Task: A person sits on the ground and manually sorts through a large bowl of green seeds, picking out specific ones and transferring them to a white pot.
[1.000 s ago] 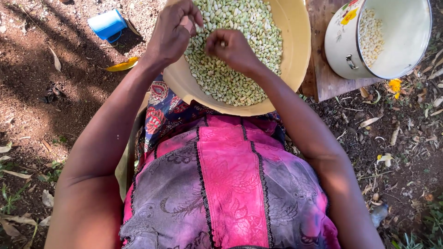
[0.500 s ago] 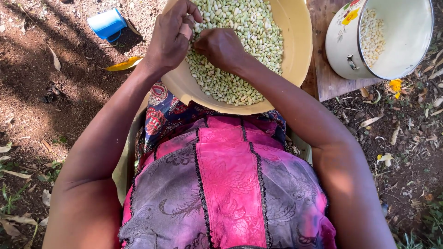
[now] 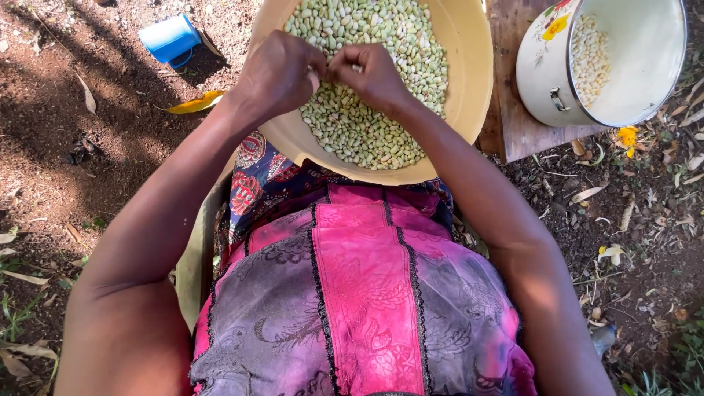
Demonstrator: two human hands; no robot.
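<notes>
View from above of a person seated outdoors on bare reddish-brown soil (image 3: 88, 161) scattered with dry leaves, twigs and a little grass along the edges. A wide yellow bowl (image 3: 469, 81) rests on the person's lap, above a pink and grey patterned dress (image 3: 367, 293), and is filled with pale green beans (image 3: 381, 110). Both hands meet over the middle of the bowl, just above the beans. The left hand (image 3: 282, 73) is curled nearly closed, its fingertips pinched together on something small and pale; the right hand (image 3: 374, 73) is likewise curled, fingertips touching those of the left and pinching the same small piece, too small to tell whether it is a bean or a pod. To the right of the bowl a wooden board (image 3: 513, 125) lies on the ground, and on it stands a white enamel pot (image 3: 623, 59) with a flower pattern, holding some lighter beans against its left inner wall. Near the top left corner of the ground, a blue cup (image 3: 170, 37) lies on its side, with a yellow leaf (image 3: 194, 103) just below it.
</notes>
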